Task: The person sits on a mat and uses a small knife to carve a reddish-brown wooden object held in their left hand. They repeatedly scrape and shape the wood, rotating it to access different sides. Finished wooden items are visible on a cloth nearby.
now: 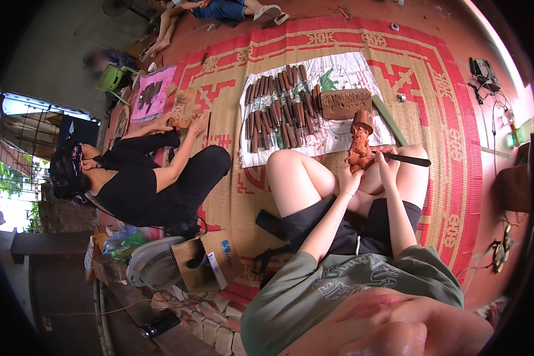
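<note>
A reddish-brown carved wooden figure (360, 147) with a round block at its top stands tilted between my knees. My left hand (349, 180) is closed around its lower end. In my right hand (388, 168) is a long dark flat tool (412, 160), its wide end pointing off to the right. The tool's other end lies close against the carving; whether it touches cannot be made out. Just beyond the figure sits a brown rectangular block (345, 104). Several wooden-handled carving tools (273, 111) lie in rows to its left on a white printed cloth (256, 155).
A long green strip (389, 120) lies right of the cloth on the red-patterned mat (451, 148). At left another person (139, 184) in black works on a pale carving (184, 113). Nearer are a cardboard box (222, 255) and a fan (154, 264). Cables (495, 110) run along the right.
</note>
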`<state>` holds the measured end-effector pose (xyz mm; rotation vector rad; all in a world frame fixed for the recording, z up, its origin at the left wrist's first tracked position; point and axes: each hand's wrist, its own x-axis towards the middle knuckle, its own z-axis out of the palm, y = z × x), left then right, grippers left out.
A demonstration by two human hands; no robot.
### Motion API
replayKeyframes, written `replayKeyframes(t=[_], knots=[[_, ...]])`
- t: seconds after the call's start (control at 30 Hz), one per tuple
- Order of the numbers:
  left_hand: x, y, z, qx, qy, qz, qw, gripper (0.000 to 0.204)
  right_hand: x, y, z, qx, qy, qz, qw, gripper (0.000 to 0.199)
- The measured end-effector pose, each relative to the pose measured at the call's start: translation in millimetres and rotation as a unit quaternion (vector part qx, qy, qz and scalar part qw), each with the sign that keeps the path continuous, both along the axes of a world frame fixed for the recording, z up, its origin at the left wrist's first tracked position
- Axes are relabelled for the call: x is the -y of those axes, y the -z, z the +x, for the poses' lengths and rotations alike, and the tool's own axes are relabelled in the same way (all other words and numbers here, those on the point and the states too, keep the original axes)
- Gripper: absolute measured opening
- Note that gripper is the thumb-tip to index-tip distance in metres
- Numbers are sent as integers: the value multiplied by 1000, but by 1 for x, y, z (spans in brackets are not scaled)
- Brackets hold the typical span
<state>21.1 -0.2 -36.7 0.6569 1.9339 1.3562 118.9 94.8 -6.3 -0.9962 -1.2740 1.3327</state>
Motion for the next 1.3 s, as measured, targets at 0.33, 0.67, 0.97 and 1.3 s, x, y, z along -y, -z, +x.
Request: replayKeyframes(t=[0.33, 0.67, 0.97, 1.3], knots=[[-2, 0, 0, 40, 15, -14, 999, 20, 0, -5, -2, 18, -36, -24, 999, 13], [0, -6, 1, 124, 11, -10, 992, 16, 9, -5, -2, 151, -128, 95, 976, 13], [1, 2, 0, 116, 3, 8, 993, 15, 12, -9, -1, 197, -166, 88, 962, 15], [0, -8, 0, 102, 2, 8, 995, 17, 13, -14, -1, 229, -157, 130, 952, 15]])
